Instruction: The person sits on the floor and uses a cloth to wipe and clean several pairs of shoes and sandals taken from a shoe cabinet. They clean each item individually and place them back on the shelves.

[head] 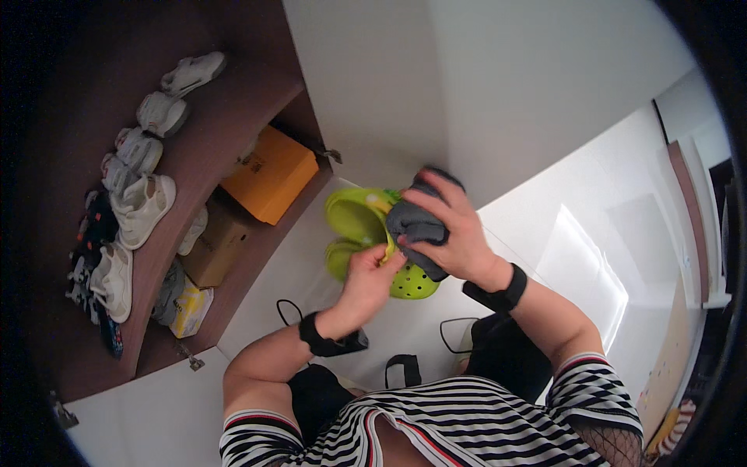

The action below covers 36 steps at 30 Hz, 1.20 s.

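A pair of lime green foam clogs [355, 218] with round vent holes is held up in front of me, above the pale floor. With its fingers pinched on the edge of one clog, my left hand [373, 280] keeps hold near the strap. My right hand [455, 233] grips a folded dark grey cloth [417, 223] and presses it against the upper side of the clogs. The cloth hides part of them. Each wrist wears a black band.
At left stands an open brown shoe cabinet [216, 140]. White shoes [143, 207] line its upper shelf; an orange box [274, 175], a brown cardboard box [219, 242] and a yellow-and-white box [192, 308] sit below. A white cabinet door [373, 87] stands open ahead.
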{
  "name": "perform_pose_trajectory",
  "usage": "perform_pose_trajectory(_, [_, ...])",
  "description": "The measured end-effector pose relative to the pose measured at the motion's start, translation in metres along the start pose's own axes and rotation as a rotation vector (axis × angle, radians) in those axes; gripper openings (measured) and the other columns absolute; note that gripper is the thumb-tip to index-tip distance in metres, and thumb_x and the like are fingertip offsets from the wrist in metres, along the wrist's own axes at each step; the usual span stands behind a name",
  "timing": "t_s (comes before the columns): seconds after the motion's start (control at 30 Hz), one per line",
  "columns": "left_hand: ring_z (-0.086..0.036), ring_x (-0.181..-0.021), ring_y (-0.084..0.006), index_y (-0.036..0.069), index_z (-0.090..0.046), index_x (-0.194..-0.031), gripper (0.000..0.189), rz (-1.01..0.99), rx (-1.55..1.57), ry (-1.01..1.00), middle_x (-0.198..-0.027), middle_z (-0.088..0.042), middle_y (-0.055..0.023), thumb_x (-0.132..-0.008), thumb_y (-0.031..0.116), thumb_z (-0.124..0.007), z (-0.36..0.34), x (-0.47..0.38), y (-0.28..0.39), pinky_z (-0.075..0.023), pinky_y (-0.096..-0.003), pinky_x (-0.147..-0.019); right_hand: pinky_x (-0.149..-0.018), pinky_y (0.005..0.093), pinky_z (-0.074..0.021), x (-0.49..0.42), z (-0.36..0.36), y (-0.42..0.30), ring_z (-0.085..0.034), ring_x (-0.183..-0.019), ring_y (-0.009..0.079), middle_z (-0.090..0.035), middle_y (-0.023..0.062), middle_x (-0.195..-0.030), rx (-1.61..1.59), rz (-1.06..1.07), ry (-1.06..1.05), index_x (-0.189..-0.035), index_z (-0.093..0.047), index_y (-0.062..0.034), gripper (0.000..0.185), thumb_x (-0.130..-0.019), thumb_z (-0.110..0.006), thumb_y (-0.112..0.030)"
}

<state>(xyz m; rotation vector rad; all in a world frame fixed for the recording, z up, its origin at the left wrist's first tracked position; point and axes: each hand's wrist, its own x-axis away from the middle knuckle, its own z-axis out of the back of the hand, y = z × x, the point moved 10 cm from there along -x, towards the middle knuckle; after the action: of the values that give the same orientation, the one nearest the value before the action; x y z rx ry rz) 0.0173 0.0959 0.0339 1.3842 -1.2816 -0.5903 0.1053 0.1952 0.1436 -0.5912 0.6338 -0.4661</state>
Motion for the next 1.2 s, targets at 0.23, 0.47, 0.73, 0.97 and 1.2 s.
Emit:
perform_pose_trajectory(0.23, [-0.045,-0.068,-0.0007,-0.001,-0.065,-0.094,0.021,-0.105,-0.107,-0.029,-0.074,-0.056,0.0063,-0.095,0.018,-0.059,0.002,0.005,-0.002,-0.0398,-0.0202,-0.059,-0.070,0.0312,-0.0524,0.016,-0.032,0.084,-0.066,-0.080,0.0209,-0.066,0.0087,-0.095,-0.640,-0.652,0.015,-0.110,-0.062,-0.0027,0.031,-0.080,-0.069,-0.008])
perform_pose_trajectory(0.47, [-0.057,-0.080,-0.0058,-0.001,-0.065,-0.104,0.030,0.163,0.022,0.087,-0.091,-0.065,-0.0005,-0.097,0.026,-0.055,0.024,-0.009,-0.012,-0.0472,-0.0220,-0.071,-0.093,0.0380,-0.0470,-0.002,0.005,0.038,-0.057,-0.109,0.0241,-0.058,0.0146,-0.118,-0.546,-0.330,0.011,-0.123,-0.055,-0.0059,0.054,-0.076,-0.077,-0.018])
perform_pose_trajectory(0.73, [-0.060,-0.081,-0.0069,-0.001,-0.064,-0.105,0.025,0.114,0.094,-0.099,-0.095,-0.066,-0.0014,-0.097,0.020,-0.055,-0.005,0.000,-0.003,-0.0483,-0.0234,-0.072,-0.086,0.0340,-0.0495,0.023,-0.012,0.042,-0.064,-0.098,0.0291,-0.065,0.0175,-0.107,-0.335,-0.281,-0.091,-0.114,-0.061,-0.0077,0.048,-0.067,-0.071,-0.007])
perform_pose_trajectory(0.97, [-0.063,-0.091,-0.0163,-0.001,-0.057,-0.117,0.033,0.238,0.229,0.010,-0.109,-0.063,-0.0082,-0.097,0.025,-0.055,0.012,-0.005,0.000,-0.0518,-0.0310,-0.080,-0.083,0.0302,-0.0501,0.012,0.057,0.046,-0.063,-0.094,0.0177,-0.067,0.0107,-0.102,-0.468,-0.315,0.350,-0.112,-0.059,0.0005,0.040,-0.075,-0.072,-0.007])
perform_pose_trajectory(1.2, [-0.057,-0.105,-0.0152,0.006,-0.050,-0.127,0.034,0.158,0.437,0.118,-0.120,-0.058,-0.0036,-0.099,0.025,-0.050,0.005,0.001,0.008,-0.0479,-0.0326,-0.090,-0.092,0.0467,-0.0479,0.034,-0.029,-0.046,-0.035,-0.129,0.0445,-0.044,0.0131,-0.139,0.263,0.115,-0.160,-0.107,-0.066,-0.0238,0.054,-0.056,-0.077,-0.013])
